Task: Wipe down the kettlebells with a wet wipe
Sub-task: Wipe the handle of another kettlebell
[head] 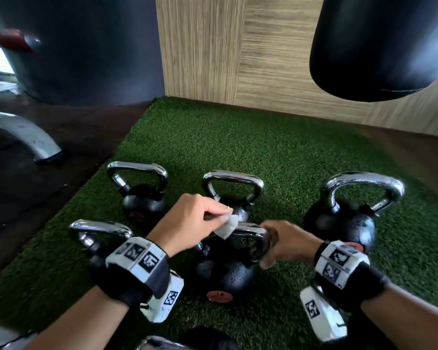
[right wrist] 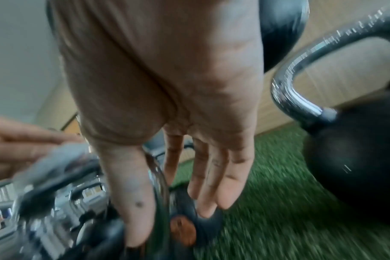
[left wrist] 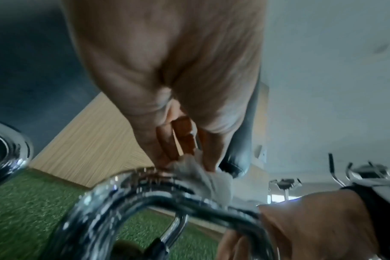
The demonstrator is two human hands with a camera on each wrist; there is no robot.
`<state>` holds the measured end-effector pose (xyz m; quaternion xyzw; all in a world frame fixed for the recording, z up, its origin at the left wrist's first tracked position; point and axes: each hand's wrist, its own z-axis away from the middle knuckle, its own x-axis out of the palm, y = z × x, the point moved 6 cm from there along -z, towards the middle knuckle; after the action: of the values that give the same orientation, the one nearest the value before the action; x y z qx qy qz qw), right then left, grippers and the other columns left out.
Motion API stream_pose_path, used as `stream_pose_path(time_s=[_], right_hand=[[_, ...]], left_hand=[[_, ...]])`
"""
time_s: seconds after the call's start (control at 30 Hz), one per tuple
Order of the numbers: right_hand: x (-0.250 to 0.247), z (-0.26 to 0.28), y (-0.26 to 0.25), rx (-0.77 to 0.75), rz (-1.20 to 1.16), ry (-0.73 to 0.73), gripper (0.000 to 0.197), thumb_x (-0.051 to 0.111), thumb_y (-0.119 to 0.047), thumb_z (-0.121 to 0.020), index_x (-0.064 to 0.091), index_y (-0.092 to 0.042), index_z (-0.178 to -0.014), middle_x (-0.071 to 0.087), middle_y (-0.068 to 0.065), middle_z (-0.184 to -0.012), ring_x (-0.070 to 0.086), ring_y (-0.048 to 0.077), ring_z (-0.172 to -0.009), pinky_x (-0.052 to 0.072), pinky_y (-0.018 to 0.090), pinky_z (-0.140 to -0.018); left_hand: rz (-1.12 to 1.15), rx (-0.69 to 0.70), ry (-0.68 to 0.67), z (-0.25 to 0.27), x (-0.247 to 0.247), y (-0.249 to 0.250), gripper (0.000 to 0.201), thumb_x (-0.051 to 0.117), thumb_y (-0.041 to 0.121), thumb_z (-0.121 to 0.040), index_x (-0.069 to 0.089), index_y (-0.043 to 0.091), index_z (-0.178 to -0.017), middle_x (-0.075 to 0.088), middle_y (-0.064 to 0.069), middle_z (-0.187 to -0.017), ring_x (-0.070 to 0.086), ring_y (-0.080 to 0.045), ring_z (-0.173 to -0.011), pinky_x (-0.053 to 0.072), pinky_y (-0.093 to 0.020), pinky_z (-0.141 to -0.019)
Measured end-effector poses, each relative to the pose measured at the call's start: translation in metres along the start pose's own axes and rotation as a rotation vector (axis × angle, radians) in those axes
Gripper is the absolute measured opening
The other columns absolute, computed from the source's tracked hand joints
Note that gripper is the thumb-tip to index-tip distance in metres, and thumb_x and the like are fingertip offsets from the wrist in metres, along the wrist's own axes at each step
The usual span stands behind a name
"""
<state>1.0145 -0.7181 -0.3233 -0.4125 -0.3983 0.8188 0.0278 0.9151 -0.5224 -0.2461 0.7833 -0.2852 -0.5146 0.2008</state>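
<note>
Several black kettlebells with chrome handles stand on green turf (head: 276, 147). On the near centre kettlebell (head: 225, 274), my left hand (head: 225, 215) pinches a white wet wipe (head: 226, 228) against the top of the chrome handle (head: 253, 233). In the left wrist view the wipe (left wrist: 209, 177) lies on the handle (left wrist: 145, 186) under my fingertips. My right hand (head: 271, 246) holds the handle's right bend, thumb on one side and fingers on the other (right wrist: 167, 223). Water drops speckle the ball.
Other kettlebells stand at back left (head: 142, 203), back centre (head: 235, 188), right (head: 344, 223) and near left (head: 99, 231). A black punching bag (head: 377, 46) hangs at upper right. A grey machine leg (head: 31, 140) rests on dark floor to the left. Wood-panel walls (head: 263, 59) close the corner.
</note>
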Motion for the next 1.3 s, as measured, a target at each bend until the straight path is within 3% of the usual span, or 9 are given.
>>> stream_pose_path(time_s=[0.13,0.3,0.53,0.63,0.73,0.9,0.97,1.07,1.3], right_hand=[[0.046,-0.007,0.027,-0.012,-0.481,0.127,0.048,0.093,-0.001,-0.061,0.075,-0.012,-0.104,0.078,0.002,-0.089,0.065,0.017,-0.079,0.053,0.027,-0.064],[0.052,-0.008,0.041,-0.049,-0.384,0.327,0.040,0.096,-0.027,-0.060,0.079,-0.034,-0.096,0.079,-0.008,-0.096,0.072,0.013,-0.101,0.054,0.037,-0.097],[0.054,-0.006,0.041,-0.058,-0.373,0.369,0.037,0.095,-0.030,-0.062,0.079,-0.038,-0.094,0.078,-0.007,-0.090,0.073,0.011,-0.092,0.057,0.039,-0.093],[0.056,-0.006,0.041,-0.065,-0.386,0.383,0.036,0.094,-0.029,-0.063,0.078,-0.038,-0.094,0.078,-0.007,-0.089,0.073,0.010,-0.090,0.058,0.037,-0.092],[0.057,-0.006,0.042,-0.064,-0.381,0.382,0.036,0.093,-0.030,-0.064,0.077,-0.041,-0.094,0.078,-0.009,-0.091,0.072,0.008,-0.091,0.058,0.037,-0.092],[0.058,-0.008,0.044,-0.085,-0.346,0.372,0.038,0.092,-0.036,-0.063,0.076,-0.046,-0.095,0.077,-0.014,-0.094,0.071,0.003,-0.093,0.058,0.034,-0.092],[0.058,-0.008,0.045,-0.090,-0.350,0.368,0.039,0.093,-0.038,-0.062,0.076,-0.045,-0.097,0.077,-0.012,-0.095,0.071,0.006,-0.095,0.057,0.037,-0.093],[0.058,-0.009,0.045,-0.100,-0.336,0.363,0.040,0.093,-0.039,-0.062,0.076,-0.044,-0.098,0.077,-0.011,-0.095,0.071,0.007,-0.095,0.057,0.039,-0.094],[0.056,-0.005,0.043,-0.103,-0.334,0.358,0.039,0.093,-0.039,-0.063,0.076,-0.046,-0.097,0.077,-0.014,-0.093,0.071,0.002,-0.092,0.057,0.033,-0.092]], left_hand=[[0.008,0.072,0.045,0.007,0.009,0.002,0.022,0.079,0.027,-0.087,0.080,0.022,-0.109,0.076,0.013,-0.111,0.063,0.018,-0.103,0.046,-0.004,-0.093],[-0.096,0.050,0.126,0.018,-0.014,-0.012,0.018,0.078,0.026,-0.087,0.081,0.026,-0.104,0.076,0.019,-0.107,0.065,0.017,-0.098,0.055,-0.016,-0.088],[-0.270,0.106,0.071,0.032,-0.015,-0.004,0.027,0.068,0.022,-0.094,0.075,0.034,-0.117,0.076,0.012,-0.112,0.069,0.006,-0.098,0.058,-0.019,-0.080],[-0.131,-0.098,0.170,0.044,-0.029,-0.034,0.026,0.071,0.019,-0.093,0.078,0.035,-0.112,0.076,0.020,-0.102,0.071,0.007,-0.080,0.056,-0.018,-0.067],[0.017,-0.225,0.185,0.059,-0.028,-0.056,0.028,0.073,0.017,-0.093,0.077,0.035,-0.113,0.072,0.030,-0.100,0.075,-0.008,-0.092,0.060,-0.035,-0.073],[0.171,-0.191,0.189,0.064,-0.017,-0.084,0.024,0.074,0.020,-0.092,0.077,0.028,-0.115,0.074,0.020,-0.112,0.068,0.004,-0.108,0.052,-0.012,-0.089],[0.361,-0.313,0.168,0.069,-0.005,-0.107,0.023,0.073,0.016,-0.092,0.079,0.028,-0.110,0.076,0.013,-0.110,0.070,-0.002,-0.108,0.053,-0.019,-0.092],[0.788,-0.462,0.127,0.077,0.020,-0.123,0.033,0.066,0.001,-0.091,0.083,0.030,-0.095,0.079,-0.001,-0.103,0.072,-0.011,-0.100,0.059,-0.022,-0.081],[0.886,-0.453,0.202,0.095,0.037,-0.137,0.028,0.078,0.021,-0.080,0.080,0.022,-0.108,0.077,-0.011,-0.110,0.074,-0.020,-0.104,0.060,-0.026,-0.083]])
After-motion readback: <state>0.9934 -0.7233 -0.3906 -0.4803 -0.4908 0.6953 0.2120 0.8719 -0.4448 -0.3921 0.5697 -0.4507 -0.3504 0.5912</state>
